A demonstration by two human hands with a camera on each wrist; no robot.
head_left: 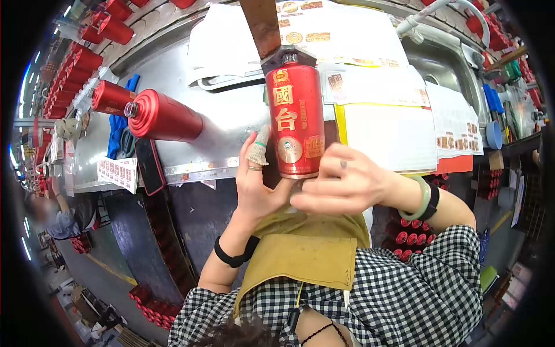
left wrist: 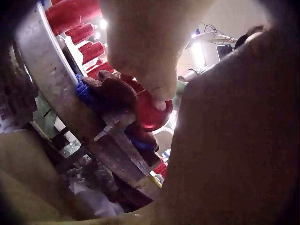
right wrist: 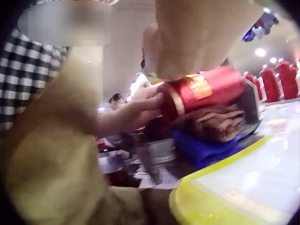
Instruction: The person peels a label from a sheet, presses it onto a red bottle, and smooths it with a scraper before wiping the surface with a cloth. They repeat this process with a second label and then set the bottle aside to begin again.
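A red bottle (head_left: 296,95) with gold lettering lies with its neck in a dark angular holder (head_left: 272,58) and its base towards the person. My left hand (head_left: 252,188) holds the base end, fingers along its left side and thumb at the bottom edge. A cloth finger cover (head_left: 258,151) with a green band sits on one finger. Over the lower right of the bottle, my right hand (head_left: 350,182) is bent with curled fingers close to a gold label (head_left: 314,146); whether it pinches anything I cannot tell. Brown cloth (right wrist: 213,123) lies beneath the bottle in the right wrist view.
Another red bottle (head_left: 167,118) lies on the metal counter at left, near a phone (head_left: 150,166) and a label sheet (head_left: 117,172). White label sheets (head_left: 387,127) cover the right side, beside a sink (head_left: 442,63). A brown bar (head_left: 261,26) rises behind the holder.
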